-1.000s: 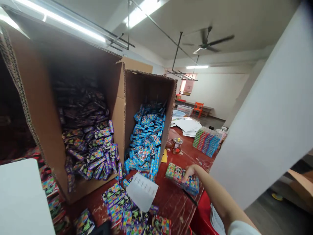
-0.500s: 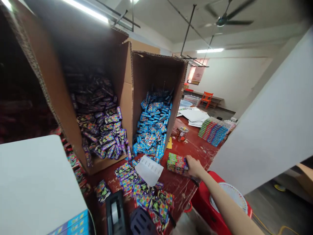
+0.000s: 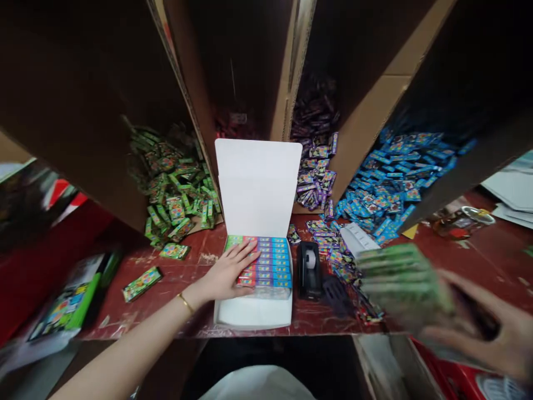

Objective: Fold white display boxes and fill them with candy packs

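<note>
My left hand [image 3: 227,271] lies flat with fingers stretched out on a row of colourful packets [image 3: 266,261] inside an open white box [image 3: 254,316] with its lid standing up. My right hand [image 3: 487,328], blurred by motion at the lower right, grips a stack of green packets [image 3: 402,280] just right of the box. A black tape dispenser [image 3: 308,268] stands between the box and that stack.
Big cardboard cartons lie on their sides at the back of the red table [image 3: 166,311], spilling green packets [image 3: 175,194], purple packets [image 3: 314,172] and blue packets [image 3: 395,183]. Loose packets [image 3: 141,283] lie to the left. A jar [image 3: 462,219] stands at the right.
The view swung left and down, from the cartons at the right to the white box. My right hand lifted a stack of packets off the table and carries it toward the box.
</note>
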The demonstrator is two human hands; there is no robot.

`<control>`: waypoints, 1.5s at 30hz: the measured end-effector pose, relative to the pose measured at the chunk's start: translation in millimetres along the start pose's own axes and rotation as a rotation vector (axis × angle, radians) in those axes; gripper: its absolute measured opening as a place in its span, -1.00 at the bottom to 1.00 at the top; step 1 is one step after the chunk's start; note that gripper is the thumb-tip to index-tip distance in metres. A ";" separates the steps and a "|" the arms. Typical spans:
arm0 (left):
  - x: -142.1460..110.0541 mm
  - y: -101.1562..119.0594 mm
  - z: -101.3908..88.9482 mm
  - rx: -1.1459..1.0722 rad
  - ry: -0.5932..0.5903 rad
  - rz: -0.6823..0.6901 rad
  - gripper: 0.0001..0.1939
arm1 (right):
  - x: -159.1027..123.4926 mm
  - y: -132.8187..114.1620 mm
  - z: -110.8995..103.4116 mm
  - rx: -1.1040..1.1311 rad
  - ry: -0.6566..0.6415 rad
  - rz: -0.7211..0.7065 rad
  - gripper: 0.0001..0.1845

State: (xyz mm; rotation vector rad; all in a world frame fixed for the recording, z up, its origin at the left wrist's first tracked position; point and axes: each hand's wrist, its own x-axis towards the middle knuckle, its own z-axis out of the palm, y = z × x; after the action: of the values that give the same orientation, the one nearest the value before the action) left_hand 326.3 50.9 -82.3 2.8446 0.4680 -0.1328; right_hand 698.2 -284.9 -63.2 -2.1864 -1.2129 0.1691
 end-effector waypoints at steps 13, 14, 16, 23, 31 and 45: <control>-16.3 -13.4 -32.9 -0.508 0.100 0.175 -0.52 | -29.6 -220.7 194.7 -0.237 -0.301 -0.790 -0.35; -22.6 -6.3 -32.9 -0.514 0.144 0.153 -0.56 | -32.6 -213.3 189.5 -0.227 -0.270 -0.778 -0.45; -37.5 10.0 -23.7 -0.507 0.243 0.090 -0.62 | -37.9 -202.1 177.5 -0.198 -0.222 -0.709 -0.63; -94.0 26.1 40.3 -0.378 0.498 0.080 -0.68 | -47.2 -218.0 186.8 -0.002 -0.199 -0.641 -0.83; -120.3 8.9 54.2 -0.188 0.520 0.172 -0.57 | -39.2 -219.9 185.4 0.343 -0.224 -0.400 -0.89; -67.2 59.3 42.9 0.068 0.332 0.212 -0.46 | -48.5 -108.0 81.5 1.090 0.336 0.413 -0.55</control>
State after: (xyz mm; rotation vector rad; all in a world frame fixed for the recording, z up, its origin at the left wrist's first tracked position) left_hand 280.1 -35.1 -100.9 2.9693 0.2234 0.3747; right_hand 560.6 -245.1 -74.6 -1.3603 -0.2954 0.4780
